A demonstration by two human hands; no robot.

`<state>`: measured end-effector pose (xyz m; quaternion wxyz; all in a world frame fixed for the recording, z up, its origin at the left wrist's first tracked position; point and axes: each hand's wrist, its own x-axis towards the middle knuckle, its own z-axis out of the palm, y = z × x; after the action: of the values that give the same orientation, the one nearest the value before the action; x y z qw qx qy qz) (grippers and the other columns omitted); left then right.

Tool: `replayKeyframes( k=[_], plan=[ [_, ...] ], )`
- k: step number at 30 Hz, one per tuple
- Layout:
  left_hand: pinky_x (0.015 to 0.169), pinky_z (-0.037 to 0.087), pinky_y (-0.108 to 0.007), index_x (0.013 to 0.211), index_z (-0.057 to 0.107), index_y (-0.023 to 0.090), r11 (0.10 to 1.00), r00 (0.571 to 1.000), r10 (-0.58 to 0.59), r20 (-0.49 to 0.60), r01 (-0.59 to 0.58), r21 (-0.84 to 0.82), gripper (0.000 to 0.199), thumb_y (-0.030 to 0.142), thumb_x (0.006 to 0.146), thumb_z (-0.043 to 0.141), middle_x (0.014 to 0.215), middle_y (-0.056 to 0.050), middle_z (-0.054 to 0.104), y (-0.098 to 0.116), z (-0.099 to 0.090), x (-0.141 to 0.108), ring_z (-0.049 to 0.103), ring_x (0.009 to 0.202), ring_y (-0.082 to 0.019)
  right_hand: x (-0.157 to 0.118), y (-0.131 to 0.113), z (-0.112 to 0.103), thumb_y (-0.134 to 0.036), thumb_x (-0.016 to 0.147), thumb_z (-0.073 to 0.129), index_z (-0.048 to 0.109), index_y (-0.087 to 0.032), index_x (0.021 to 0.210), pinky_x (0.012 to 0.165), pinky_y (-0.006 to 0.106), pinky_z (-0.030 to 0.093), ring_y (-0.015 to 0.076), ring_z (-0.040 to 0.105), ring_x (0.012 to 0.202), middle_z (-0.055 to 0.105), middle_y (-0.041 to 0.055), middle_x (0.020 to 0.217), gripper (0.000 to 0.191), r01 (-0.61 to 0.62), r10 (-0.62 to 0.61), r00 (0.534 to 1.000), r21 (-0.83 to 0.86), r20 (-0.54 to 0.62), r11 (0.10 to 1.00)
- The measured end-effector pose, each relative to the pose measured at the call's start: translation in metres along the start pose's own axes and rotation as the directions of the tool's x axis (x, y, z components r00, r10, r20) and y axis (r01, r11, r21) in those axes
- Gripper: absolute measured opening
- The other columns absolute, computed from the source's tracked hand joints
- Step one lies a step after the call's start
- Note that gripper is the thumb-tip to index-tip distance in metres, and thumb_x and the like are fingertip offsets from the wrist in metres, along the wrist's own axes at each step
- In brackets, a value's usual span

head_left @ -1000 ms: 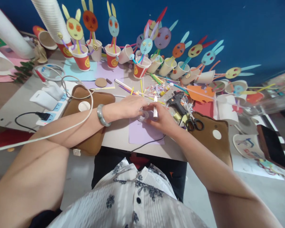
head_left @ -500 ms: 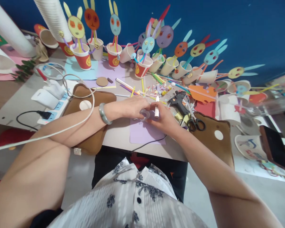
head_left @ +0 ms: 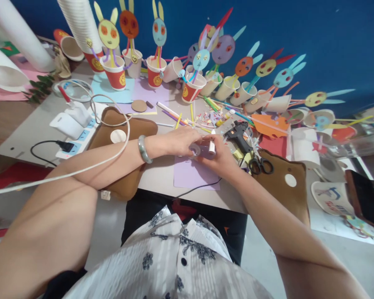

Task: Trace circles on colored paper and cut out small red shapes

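My left hand reaches in over a purple paper sheet, its fingers closed on a small clear ring that looks like a roll of tape. My right hand meets it from the other side. A white marker-like stick stands upright between the fingers of my right hand, and its thumb is close to the clear ring. Something purple shows between the two hands; its outline is partly hidden by the fingers.
A black glue gun and black-handled scissors lie to the right. Paper scraps are scattered beyond the hands. Rabbit figures in paper cups line the back. A white cable crosses above my left arm.
The whole view has shifted slightly, so the scene appears a little further right. Both hands keep nearly the same pose, still together around the clear ring and the white stick.
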<state>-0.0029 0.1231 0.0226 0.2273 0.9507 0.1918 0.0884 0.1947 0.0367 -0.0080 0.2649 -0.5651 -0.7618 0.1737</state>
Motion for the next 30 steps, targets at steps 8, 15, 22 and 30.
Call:
replayKeyframes(
  k=[8,15,22,30],
  plan=[
    [0.078,0.042,-0.031,0.113,0.068,0.012,0.997,0.997,-0.071,-0.007,0.071,-0.001,0.041,0.025,0.074,0.066,0.104,-0.011,0.07,-0.002,0.005,0.001,0.062,0.094,-0.023,-0.029,-0.018,-0.015,-0.039,0.093,0.061,0.054,-0.025,0.122,0.091,0.047,0.055,0.0284,0.07,0.104,0.072,0.0115,0.115,0.033,0.035,-0.034,0.972,0.0,-0.231,0.999],
    [0.082,0.043,-0.033,0.115,0.068,0.009,0.999,0.999,-0.037,0.006,0.037,-0.032,0.047,0.023,0.07,0.066,0.108,-0.013,0.069,-0.006,0.005,0.003,0.061,0.096,-0.025,-0.065,-0.053,-0.006,-0.027,0.097,0.051,0.04,-0.029,0.15,0.057,0.035,0.049,0.0196,0.063,0.058,0.069,0.0001,0.069,0.054,0.478,-0.498,0.866,-0.213,-0.049,0.852],
    [0.082,0.044,-0.034,0.113,0.067,0.012,0.999,0.999,-0.025,-0.026,0.025,-0.028,0.049,0.024,0.065,0.068,0.111,-0.011,0.068,-0.017,0.016,0.011,0.061,0.101,-0.026,-0.056,-0.068,0.023,-0.017,0.09,0.054,0.063,-0.021,0.108,0.057,0.033,0.04,0.0178,0.055,0.059,0.065,0.0024,0.068,0.021,0.541,-0.537,0.832,-0.419,0.14,0.729],
    [0.081,0.043,-0.033,0.115,0.066,0.011,0.996,0.998,-0.063,-0.002,0.062,-0.069,0.052,0.02,0.065,0.068,0.114,-0.012,0.067,-0.012,0.01,0.007,0.06,0.1,-0.025,-0.045,-0.065,0.035,-0.011,0.087,0.051,0.064,-0.018,0.096,0.063,0.036,0.039,0.0215,0.053,0.063,0.065,0.0077,0.074,0.017,0.504,-0.463,0.854,-0.594,0.237,0.627]
  ],
)
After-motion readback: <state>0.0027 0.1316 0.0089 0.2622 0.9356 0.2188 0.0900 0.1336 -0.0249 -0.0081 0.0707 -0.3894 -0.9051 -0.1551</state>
